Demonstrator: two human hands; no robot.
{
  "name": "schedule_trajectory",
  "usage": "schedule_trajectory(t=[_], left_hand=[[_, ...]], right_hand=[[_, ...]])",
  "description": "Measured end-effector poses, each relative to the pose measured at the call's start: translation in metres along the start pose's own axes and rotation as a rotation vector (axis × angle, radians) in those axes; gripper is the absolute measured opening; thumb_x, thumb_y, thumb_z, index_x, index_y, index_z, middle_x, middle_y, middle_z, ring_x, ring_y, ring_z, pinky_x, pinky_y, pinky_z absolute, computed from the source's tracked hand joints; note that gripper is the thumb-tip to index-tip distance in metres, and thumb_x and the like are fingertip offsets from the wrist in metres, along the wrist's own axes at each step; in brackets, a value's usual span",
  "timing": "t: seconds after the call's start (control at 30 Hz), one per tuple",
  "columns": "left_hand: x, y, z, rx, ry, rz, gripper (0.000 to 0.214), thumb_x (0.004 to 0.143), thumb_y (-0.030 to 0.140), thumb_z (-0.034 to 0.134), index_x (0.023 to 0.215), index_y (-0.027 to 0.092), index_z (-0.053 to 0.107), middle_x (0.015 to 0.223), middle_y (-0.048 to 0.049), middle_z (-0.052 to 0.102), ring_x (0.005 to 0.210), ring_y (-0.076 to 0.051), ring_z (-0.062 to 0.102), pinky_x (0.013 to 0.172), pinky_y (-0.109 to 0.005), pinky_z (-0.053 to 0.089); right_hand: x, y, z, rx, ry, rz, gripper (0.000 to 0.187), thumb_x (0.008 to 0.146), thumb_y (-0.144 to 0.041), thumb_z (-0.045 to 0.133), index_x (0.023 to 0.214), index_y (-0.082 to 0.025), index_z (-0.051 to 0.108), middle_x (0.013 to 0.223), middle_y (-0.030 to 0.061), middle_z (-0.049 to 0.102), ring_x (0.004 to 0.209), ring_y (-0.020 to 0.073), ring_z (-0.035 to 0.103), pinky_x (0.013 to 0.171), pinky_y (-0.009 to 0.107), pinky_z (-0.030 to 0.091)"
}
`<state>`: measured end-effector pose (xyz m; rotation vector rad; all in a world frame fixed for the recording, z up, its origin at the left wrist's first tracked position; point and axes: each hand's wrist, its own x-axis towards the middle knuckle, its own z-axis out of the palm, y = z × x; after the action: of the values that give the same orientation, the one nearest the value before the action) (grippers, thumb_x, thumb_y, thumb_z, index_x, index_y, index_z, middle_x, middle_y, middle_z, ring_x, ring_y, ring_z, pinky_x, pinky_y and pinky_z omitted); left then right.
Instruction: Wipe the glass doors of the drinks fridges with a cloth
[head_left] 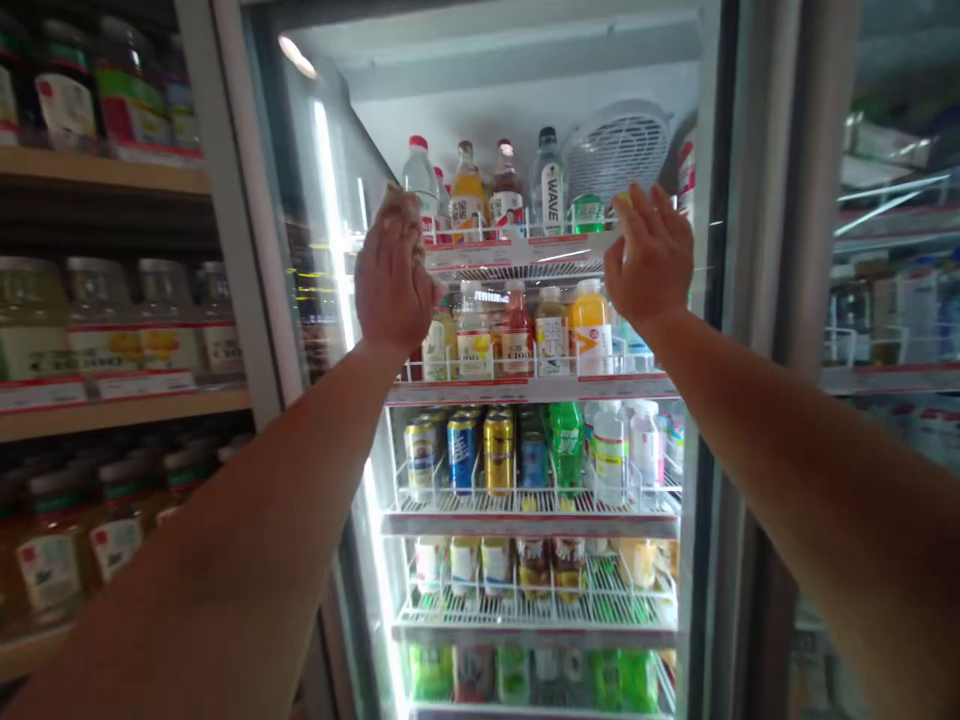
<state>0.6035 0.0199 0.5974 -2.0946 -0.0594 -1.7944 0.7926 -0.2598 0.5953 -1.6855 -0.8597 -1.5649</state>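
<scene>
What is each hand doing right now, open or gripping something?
Left hand: closed on a pale thing, too blurred to name, at the top shelf.
Right hand: open, fingers spread, by the same shelf's edge.

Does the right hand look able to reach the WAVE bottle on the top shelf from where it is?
Probably yes. The fridge door stands open, the right hand is raised at top-shelf height just right of the WAVE bottle, and only a short green container stands between them.
</scene>
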Motion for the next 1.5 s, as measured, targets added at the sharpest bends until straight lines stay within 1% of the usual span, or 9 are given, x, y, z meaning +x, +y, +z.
schedule_trajectory(t=[0.2,0.3,0.53,0.67,0.83,0.97,1.07,1.3,1.5], left_hand=[[-0.002,-0.002,0.009,0.041,0.224,-0.527,0.092,0.094,0.059,-0.002,0.163,0.002,0.022,0.171,-0.0042,0.014,0.146,-0.015,-0.035,0.129,-0.057,-0.003],[-0.002,-0.010,0.006,-0.067,0.168,-0.403,0.091,0.091,0.062,0.007,0.162,0.008,0.026,0.170,0.0006,0.020,0.146,-0.013,-0.036,0.128,-0.054,-0.009],[-0.021,-0.011,-0.020,-0.008,-0.006,-0.062,0.069,0.097,0.057,0.026,0.155,0.024,0.040,0.169,0.0144,0.021,0.158,-0.020,0.020,0.132,-0.046,0.018],[-0.007,-0.006,-0.013,0.020,0.011,-0.114,0.072,0.099,0.053,0.024,0.160,0.016,0.032,0.170,0.0090,0.020,0.160,-0.021,0.013,0.133,-0.049,0.012],[0.018,0.033,0.008,0.035,0.049,-0.284,0.074,0.101,0.049,0.022,0.164,0.010,0.021,0.173,0.0032,0.011,0.161,-0.019,-0.002,0.133,-0.047,0.004],[0.013,0.060,0.006,0.059,-0.130,0.162,0.064,0.102,0.043,0.025,0.162,0.022,0.035,0.171,0.0062,0.021,0.160,-0.016,0.004,0.134,-0.043,0.007],[0.017,0.048,-0.002,0.024,-0.277,0.406,0.060,0.101,0.043,0.027,0.159,0.031,0.039,0.168,0.0122,0.027,0.160,-0.014,0.010,0.134,-0.041,0.007],[0.036,-0.004,0.015,0.101,0.082,-0.352,0.084,0.098,0.062,0.018,0.164,0.011,0.014,0.171,0.0107,0.015,0.155,-0.008,-0.021,0.129,-0.039,-0.020],[0.015,0.028,0.000,0.041,-0.179,0.186,0.071,0.099,0.058,0.025,0.161,0.026,0.033,0.170,0.0125,0.018,0.160,-0.013,0.000,0.134,-0.038,0.002]], right_hand=[[-0.001,0.001,0.002,0.039,-0.002,0.018,0.057,0.096,-0.026,0.033,0.151,-0.034,0.045,0.165,-0.0112,0.037,0.157,0.0217,0.024,0.130,0.053,0.018],[-0.002,0.002,0.002,0.051,0.013,-0.002,0.057,0.097,-0.024,0.034,0.152,-0.023,0.046,0.165,-0.0032,0.038,0.156,0.0233,0.026,0.130,0.053,0.018],[0.000,0.003,0.003,0.061,-0.013,0.018,0.059,0.097,-0.027,0.031,0.154,-0.025,0.043,0.167,-0.0060,0.034,0.158,0.0227,0.022,0.128,0.055,0.017],[0.000,0.001,0.001,0.046,-0.022,0.019,0.059,0.097,-0.028,0.032,0.154,-0.035,0.041,0.165,-0.0111,0.035,0.157,0.0219,0.023,0.128,0.056,0.016],[-0.001,0.000,0.000,0.042,0.040,-0.024,0.058,0.095,-0.025,0.033,0.150,-0.024,0.051,0.162,0.0012,0.043,0.155,0.0263,0.031,0.124,0.055,0.027],[-0.001,0.001,0.001,0.035,0.062,-0.037,0.059,0.092,-0.023,0.035,0.148,-0.017,0.053,0.160,0.0050,0.047,0.154,0.0283,0.033,0.123,0.056,0.030],[-0.001,0.002,0.001,0.039,0.048,-0.029,0.059,0.093,-0.023,0.034,0.149,-0.019,0.053,0.161,0.0043,0.045,0.154,0.0280,0.032,0.124,0.055,0.028],[-0.001,0.002,0.001,0.074,0.019,-0.003,0.060,0.093,-0.026,0.033,0.150,-0.024,0.049,0.164,0.0007,0.041,0.156,0.0271,0.028,0.125,0.057,0.022],[0.000,0.003,0.002,0.059,0.027,-0.007,0.060,0.092,-0.025,0.035,0.149,-0.022,0.051,0.163,0.0019,0.042,0.155,0.0269,0.029,0.125,0.056,0.024]])
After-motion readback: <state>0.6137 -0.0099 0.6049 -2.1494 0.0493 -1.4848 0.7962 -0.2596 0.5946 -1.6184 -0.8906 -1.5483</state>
